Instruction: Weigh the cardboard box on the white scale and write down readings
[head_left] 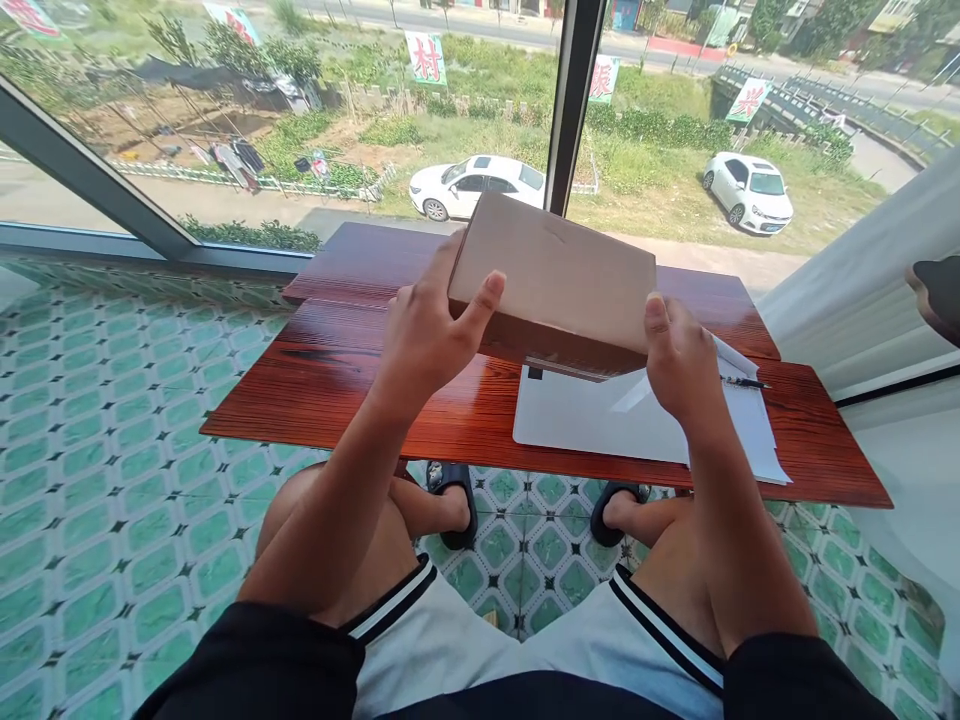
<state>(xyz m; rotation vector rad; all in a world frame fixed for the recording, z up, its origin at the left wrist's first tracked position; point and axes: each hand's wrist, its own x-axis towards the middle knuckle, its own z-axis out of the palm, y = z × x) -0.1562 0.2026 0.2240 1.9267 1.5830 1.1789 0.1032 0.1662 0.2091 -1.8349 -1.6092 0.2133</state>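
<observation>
A brown cardboard box (559, 270) is held up in both hands above the wooden table, tilted so that its left end sits higher. My left hand (439, 315) grips the left end, thumb on the top face and fingers hidden behind. At the opposite end, my right hand (679, 350) is closed round the corner, its thumb against the top edge. A pale strip, perhaps a label or tape, shows along the underside. Below the box lies a white sheet or board (592, 425), partly covered by the box and my right forearm.
The reddish-brown table (360, 380) stands before my knees, against a large window. A dark pen (742, 381) rests on papers (761, 450) at the right. White curtains (832, 270) hang on the right side. Green patterned tiles (112, 450) cover the floor. Parked cars stand outside.
</observation>
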